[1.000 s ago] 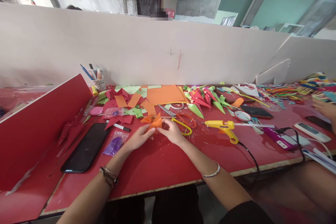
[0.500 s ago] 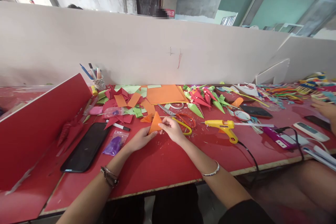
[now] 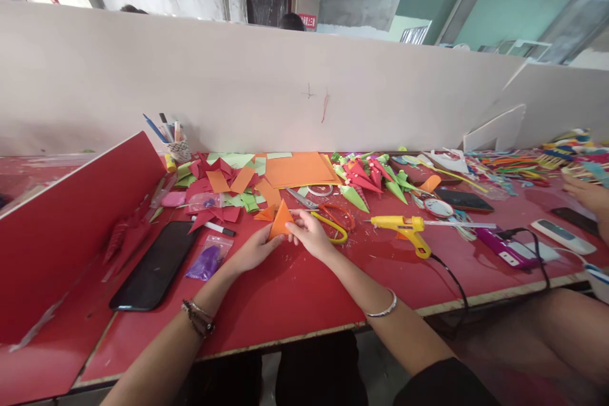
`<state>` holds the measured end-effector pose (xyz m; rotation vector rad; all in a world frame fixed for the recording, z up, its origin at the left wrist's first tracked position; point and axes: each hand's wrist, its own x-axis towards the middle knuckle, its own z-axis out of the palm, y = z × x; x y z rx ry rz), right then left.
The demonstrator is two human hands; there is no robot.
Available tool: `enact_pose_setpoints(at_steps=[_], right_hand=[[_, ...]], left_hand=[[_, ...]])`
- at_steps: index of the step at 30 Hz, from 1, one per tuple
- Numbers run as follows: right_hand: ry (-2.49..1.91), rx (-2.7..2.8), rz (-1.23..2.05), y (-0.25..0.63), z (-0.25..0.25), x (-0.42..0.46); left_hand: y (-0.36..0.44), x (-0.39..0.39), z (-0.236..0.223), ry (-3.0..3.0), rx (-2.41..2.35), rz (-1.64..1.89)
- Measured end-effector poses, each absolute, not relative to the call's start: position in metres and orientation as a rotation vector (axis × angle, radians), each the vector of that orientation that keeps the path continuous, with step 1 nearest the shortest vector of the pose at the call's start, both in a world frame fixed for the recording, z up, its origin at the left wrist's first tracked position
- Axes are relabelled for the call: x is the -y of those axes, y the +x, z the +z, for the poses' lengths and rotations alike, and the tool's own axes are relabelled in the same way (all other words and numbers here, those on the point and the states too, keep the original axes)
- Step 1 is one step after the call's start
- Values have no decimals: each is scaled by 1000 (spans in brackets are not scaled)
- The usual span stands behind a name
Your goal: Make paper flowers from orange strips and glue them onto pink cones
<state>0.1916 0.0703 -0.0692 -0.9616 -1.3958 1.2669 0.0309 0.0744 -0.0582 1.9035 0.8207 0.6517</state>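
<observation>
A folded piece of orange paper (image 3: 281,218), triangular with its tip pointing up, is pinched between both hands above the red table. My left hand (image 3: 257,250) grips its lower left side. My right hand (image 3: 310,233) holds the lower right edge, thumb and fingers pressed together; part of the fold is hidden behind the fingers. Just behind the hands lies another small folded orange paper (image 3: 265,213). Scissors with yellow and orange handles (image 3: 339,232) lie just beyond my right hand.
A yellow hot glue gun (image 3: 404,224) with its cord lies to the right, near a purple power strip (image 3: 509,252). On the left are a black phone (image 3: 155,266) and a bag of purple beads (image 3: 208,260). Orange sheets (image 3: 299,171) and folded paper cones (image 3: 364,177) lie behind. A co-worker's hand (image 3: 587,195) shows at right.
The orange triangle has shifted very slightly in the fingers, its tip a little higher. Both hands stay in nearly the same place, and the other things lie as before.
</observation>
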Motion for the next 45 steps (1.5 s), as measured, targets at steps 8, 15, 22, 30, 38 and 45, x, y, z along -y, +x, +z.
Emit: enact_pose_setpoints(at_steps=[8, 15, 22, 30, 38, 45], right_hand=[[-963, 1474, 1315, 194, -74, -74], [-957, 1534, 1283, 192, -70, -70], [-979, 1559, 1301, 191, -69, -69], [-986, 1604, 1323, 192, -71, -68], [-984, 1630, 1307, 193, -70, -67], [-994, 1630, 1292, 192, -70, -67]], left_hand=[[31, -72, -56, 1896, -828, 592], [31, -74, -63, 1830, -935, 596], [32, -73, -61, 1812, -966, 651], [33, -72, -55, 1785, -883, 630], [31, -74, -57, 1766, -855, 665], [32, -73, -55, 1749, -888, 718]])
